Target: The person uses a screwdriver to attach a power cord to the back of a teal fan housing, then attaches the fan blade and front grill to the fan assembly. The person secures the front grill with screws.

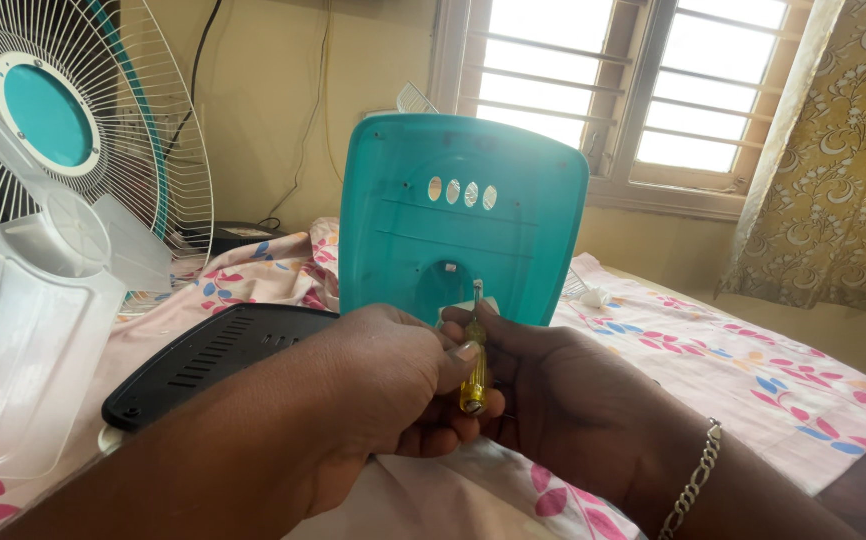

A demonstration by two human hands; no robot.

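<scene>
- Screwdriver (473, 375): yellow handle, upright between both hands, before teal base (463, 215) on bed.
- Right hand (563, 400) fingers wrapped round handle; left hand (393, 375) pinching it.
- Likely light, stiff, smooth; grip handle.

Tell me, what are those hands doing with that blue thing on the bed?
A person holds a yellow-handled screwdriver with both hands, left hand and right hand, its tip pointing up at the teal plastic base standing upright on the flowered bedsheet. A black vented cover lies beside it, and a fan grille stands behind on the left.
</scene>
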